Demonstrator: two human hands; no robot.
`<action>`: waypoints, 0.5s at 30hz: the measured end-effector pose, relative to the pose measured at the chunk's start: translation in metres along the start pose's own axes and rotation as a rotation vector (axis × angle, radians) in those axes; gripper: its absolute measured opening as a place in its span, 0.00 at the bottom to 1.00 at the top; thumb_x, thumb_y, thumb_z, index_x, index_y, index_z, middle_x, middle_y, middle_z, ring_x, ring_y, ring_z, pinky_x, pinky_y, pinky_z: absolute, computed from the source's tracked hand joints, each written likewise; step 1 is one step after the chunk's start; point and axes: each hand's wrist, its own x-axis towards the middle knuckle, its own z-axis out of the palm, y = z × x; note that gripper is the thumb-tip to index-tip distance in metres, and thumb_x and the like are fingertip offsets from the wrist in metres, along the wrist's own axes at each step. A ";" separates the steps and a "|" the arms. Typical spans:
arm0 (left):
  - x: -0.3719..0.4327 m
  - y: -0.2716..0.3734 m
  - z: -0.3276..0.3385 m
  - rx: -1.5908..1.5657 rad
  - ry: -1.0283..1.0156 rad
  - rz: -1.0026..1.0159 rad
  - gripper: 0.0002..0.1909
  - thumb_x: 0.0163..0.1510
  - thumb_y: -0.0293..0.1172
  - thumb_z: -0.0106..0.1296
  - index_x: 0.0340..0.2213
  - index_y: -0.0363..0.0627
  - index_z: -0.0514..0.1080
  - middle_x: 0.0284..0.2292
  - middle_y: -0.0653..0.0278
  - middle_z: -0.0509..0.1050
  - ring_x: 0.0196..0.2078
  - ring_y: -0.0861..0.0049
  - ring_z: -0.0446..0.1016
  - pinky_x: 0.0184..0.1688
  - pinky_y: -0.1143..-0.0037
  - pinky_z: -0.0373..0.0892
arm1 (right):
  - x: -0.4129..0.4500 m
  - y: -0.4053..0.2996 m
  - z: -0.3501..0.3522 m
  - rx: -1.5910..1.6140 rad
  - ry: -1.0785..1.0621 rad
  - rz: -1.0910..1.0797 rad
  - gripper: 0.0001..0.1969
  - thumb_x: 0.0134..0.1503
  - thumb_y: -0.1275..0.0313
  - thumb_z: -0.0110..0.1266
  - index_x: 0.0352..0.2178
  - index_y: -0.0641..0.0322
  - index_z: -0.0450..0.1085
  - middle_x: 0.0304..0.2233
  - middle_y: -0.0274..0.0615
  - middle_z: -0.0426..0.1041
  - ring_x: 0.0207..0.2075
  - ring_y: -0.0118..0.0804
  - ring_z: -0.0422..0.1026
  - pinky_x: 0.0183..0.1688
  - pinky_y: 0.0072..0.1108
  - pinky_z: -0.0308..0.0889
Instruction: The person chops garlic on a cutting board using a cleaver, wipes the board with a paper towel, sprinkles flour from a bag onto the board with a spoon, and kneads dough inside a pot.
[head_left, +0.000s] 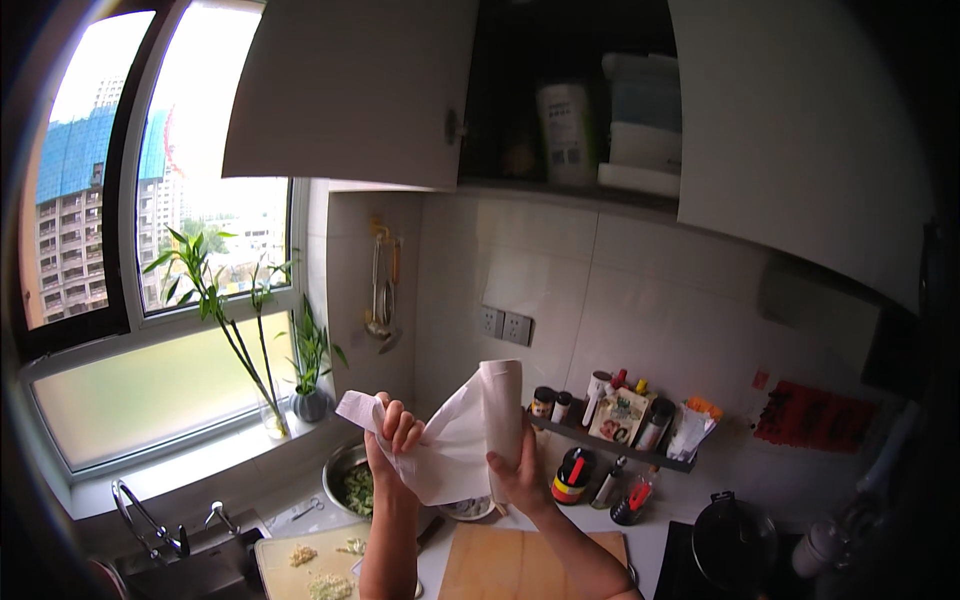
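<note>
My right hand (519, 465) holds a roll of white paper towel (502, 412) upright in front of me. The free end of the roll stretches to the left, where my left hand (400, 431) grips it in a closed fist, with a corner sticking out past the fingers. Below the hands lie a wooden cutting board (525, 562) and, to its left, a pale cutting board (281, 551) with small piles of chopped food. Behind my left forearm stands a metal bowl (330, 474) of leafy greens, and a plate of food shows partly beneath the paper.
A sink with a faucet (139, 517) is at the lower left. Kitchen scissors (307, 510) lie beside it. Seasoning bottles stand on a wall rack (615, 442) and on the counter below. A black pot (733, 544) sits on the stove at right. An overhead cabinet door (352, 90) stands open.
</note>
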 end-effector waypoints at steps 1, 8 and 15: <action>0.003 0.005 0.002 0.038 -0.015 -0.025 0.10 0.64 0.33 0.33 0.31 0.45 0.62 0.14 0.71 0.56 0.12 0.83 0.56 0.19 0.81 0.56 | 0.013 -0.024 -0.003 0.025 0.028 0.030 0.40 0.56 0.64 0.53 0.61 0.71 0.40 0.60 0.61 0.52 0.60 0.52 0.57 0.59 0.31 0.56; 0.042 0.054 0.030 0.232 -0.128 0.134 0.07 0.63 0.33 0.35 0.32 0.47 0.60 0.14 0.75 0.53 0.10 0.88 0.48 0.13 0.83 0.47 | 0.101 -0.091 -0.003 -0.310 0.015 -0.279 0.39 0.53 0.69 0.54 0.61 0.67 0.43 0.52 0.63 0.62 0.49 0.57 0.69 0.48 0.34 0.68; 0.036 0.104 0.085 0.351 -0.087 0.435 0.07 0.63 0.37 0.40 0.35 0.48 0.61 0.14 0.77 0.50 0.11 0.91 0.46 0.12 0.85 0.45 | 0.212 -0.105 -0.028 -0.444 0.448 -0.495 0.39 0.54 0.69 0.52 0.62 0.63 0.40 0.50 0.61 0.62 0.41 0.58 0.72 0.41 0.39 0.72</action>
